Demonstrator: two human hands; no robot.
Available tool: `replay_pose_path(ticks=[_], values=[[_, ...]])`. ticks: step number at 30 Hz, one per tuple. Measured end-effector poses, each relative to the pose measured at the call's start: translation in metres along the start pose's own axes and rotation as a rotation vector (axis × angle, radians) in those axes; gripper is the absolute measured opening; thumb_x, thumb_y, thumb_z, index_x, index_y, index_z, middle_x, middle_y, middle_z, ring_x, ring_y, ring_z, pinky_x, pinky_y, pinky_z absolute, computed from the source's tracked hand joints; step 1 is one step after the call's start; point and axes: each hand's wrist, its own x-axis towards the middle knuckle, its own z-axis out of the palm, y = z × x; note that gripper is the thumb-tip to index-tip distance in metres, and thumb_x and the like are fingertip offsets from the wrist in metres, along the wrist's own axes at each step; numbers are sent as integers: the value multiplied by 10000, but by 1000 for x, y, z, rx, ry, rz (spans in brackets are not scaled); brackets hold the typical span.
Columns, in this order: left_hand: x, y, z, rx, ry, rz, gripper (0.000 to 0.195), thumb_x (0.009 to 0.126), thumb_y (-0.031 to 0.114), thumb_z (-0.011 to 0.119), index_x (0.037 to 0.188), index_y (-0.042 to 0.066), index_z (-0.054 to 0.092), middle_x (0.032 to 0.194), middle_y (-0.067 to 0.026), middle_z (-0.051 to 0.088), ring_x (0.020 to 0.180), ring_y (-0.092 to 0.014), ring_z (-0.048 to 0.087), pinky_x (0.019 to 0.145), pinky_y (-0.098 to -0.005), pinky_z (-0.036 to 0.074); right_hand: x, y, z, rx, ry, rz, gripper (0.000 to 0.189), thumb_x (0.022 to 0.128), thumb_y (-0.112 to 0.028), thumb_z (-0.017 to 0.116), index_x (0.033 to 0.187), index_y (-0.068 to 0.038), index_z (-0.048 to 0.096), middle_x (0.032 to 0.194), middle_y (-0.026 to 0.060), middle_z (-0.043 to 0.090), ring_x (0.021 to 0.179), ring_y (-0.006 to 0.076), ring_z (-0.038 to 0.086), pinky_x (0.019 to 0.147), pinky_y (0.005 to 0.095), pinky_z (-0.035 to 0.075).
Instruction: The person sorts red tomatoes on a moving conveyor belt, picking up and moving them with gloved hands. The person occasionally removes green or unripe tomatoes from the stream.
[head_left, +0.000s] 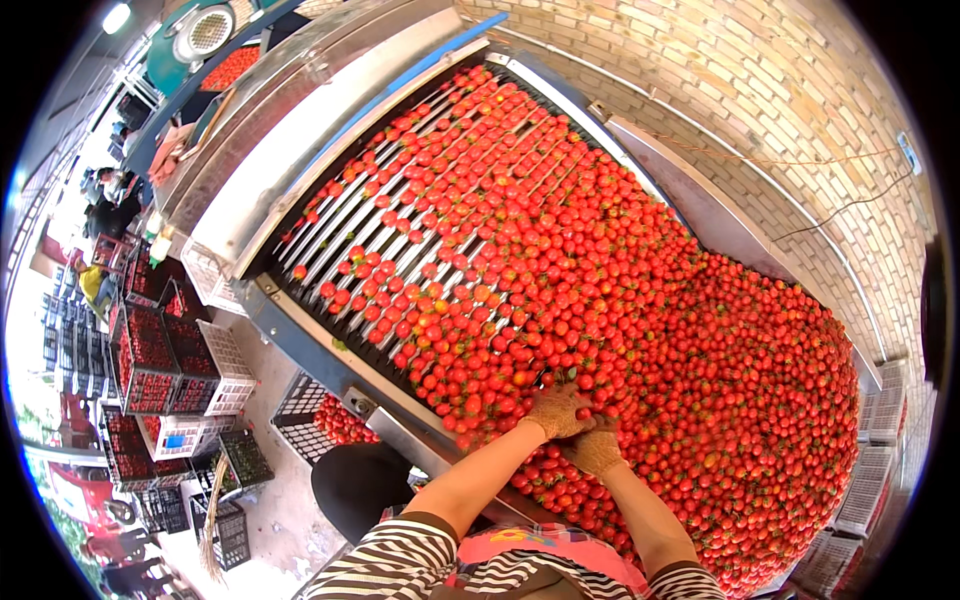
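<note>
Both my hands wear tan textured gloves and lie close together among red cherry tomatoes (570, 262), near the front edge of a metal roller conveyor (352, 217). My left hand (559, 411) rests on the tomatoes beside a small green leaf (572, 372); what its fingers hold, if anything, cannot be made out. My right hand (596, 448) is just to its right and nearer to me, its fingertips meeting the left glove. Tomatoes lie thinly over the rollers at the upper left and form a deep heap (750, 420) at the right.
Stacked plastic crates of tomatoes (150, 360) stand on the floor at left. A black crate (300, 409) sits beside the conveyor near my knee. A metal side wall (697, 187) borders the heap by a brick wall (787, 82). Other people are in the far left background.
</note>
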Motion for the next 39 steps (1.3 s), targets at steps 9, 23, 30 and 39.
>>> replay_pose_path(ticks=[9, 23, 30, 39], values=[[-50, -162, -121, 185, 992, -370, 427, 820, 465, 604, 1136, 178, 615, 1227, -187, 507, 1129, -414, 471, 825, -515, 468, -42, 4, -67, -213, -547, 41, 387, 840, -404, 522, 1007, -99, 692, 949, 105, 679, 914, 316, 652, 728, 524, 526], [-79, -54, 38, -73, 446, -397, 518, 804, 558, 556, 1202, 232, 617, 1321, -150, 431, 1171, -412, 427, 963, -525, 394, 30, -46, -35, 53, -38, -170, 522, 762, -581, 568, 1085, -185, 673, 1084, 134, 630, 1062, 349, 558, 887, 541, 418], [-21, 18, 107, -129, 415, -106, 391, 846, 445, 550, 1159, 229, 644, 1254, -177, 493, 1180, -363, 452, 967, -454, 406, -48, 27, 5, -218, -46, 43, 595, 690, -580, 644, 1140, -191, 638, 1141, 64, 603, 1114, 318, 540, 878, 597, 401], [24, 35, -3, -453, 307, 296, 232, 863, 278, 510, 889, 65, 597, 1011, -165, 614, 958, -344, 592, 830, -438, 470, -140, 82, -46, -134, -302, 552, 484, 847, -531, 534, 1268, -297, 573, 1428, 101, 390, 1301, 340, 382, 976, 652, 329]])
